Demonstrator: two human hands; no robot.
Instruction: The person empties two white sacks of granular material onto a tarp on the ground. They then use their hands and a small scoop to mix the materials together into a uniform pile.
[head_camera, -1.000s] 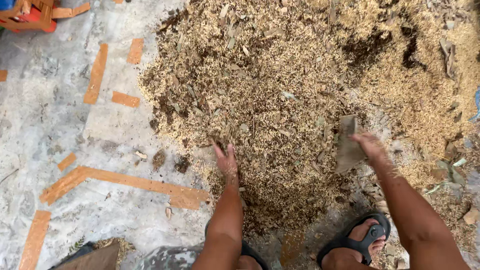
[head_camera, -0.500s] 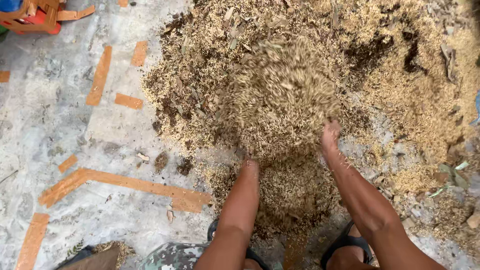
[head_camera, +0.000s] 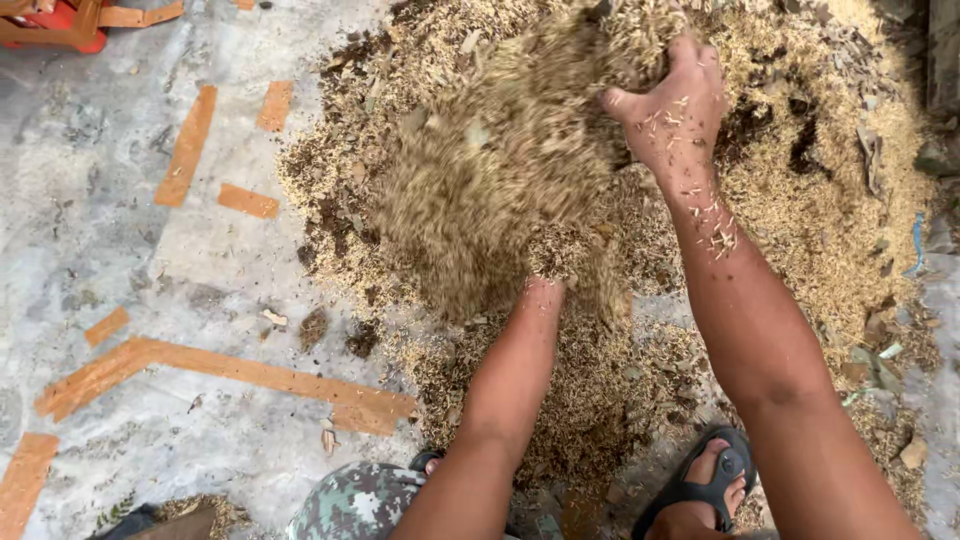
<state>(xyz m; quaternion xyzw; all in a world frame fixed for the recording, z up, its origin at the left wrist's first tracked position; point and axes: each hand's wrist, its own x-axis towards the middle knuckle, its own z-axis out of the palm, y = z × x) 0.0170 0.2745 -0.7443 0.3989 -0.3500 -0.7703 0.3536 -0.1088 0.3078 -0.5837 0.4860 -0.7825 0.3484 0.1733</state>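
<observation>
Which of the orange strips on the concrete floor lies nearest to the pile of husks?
The short orange strip at mid-left, lying almost level. It nearly reaches the edge of the husk pile, while the long bent strip and the upright strip lie farther left.

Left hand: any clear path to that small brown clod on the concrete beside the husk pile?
Probably yes. The left hand is buried under tossed husks, but the brown clod lies on bare concrete floor on that hand's side, with nothing between. The right hand is up over the pile.

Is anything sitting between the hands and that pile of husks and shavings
Nothing visible. The right hand is already pressed into the husk pile, and the left hand is buried under the lifted husks.
</observation>
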